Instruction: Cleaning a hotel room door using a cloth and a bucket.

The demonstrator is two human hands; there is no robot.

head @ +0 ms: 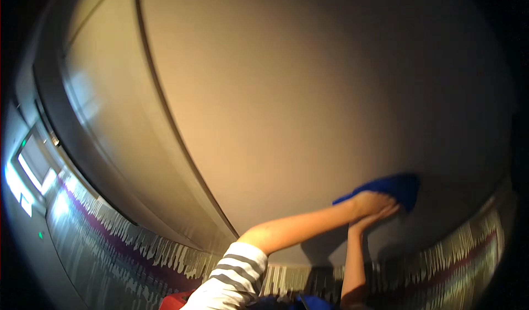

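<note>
A blue cloth (399, 188) lies spread against a large smooth beige wall panel (264, 103), at the lower right of the view. Reaching across from the lower left, my left hand (374, 202) presses on the cloth, its fingers partly hidden. My right hand (376, 219) comes up from below with fingers extended along the underside of the left hand, close to the cloth's lower edge. Because the two hands overlap, whether the right one grips the cloth is hidden.
Left of the panel runs a dark vertical seam (165, 99), with a glossier panel (120, 115) beyond it. A patterned carpet (165, 260) with a purple stripe covers the floor along the wall's base. Bright light comes from a doorway (35, 161) at the far left.
</note>
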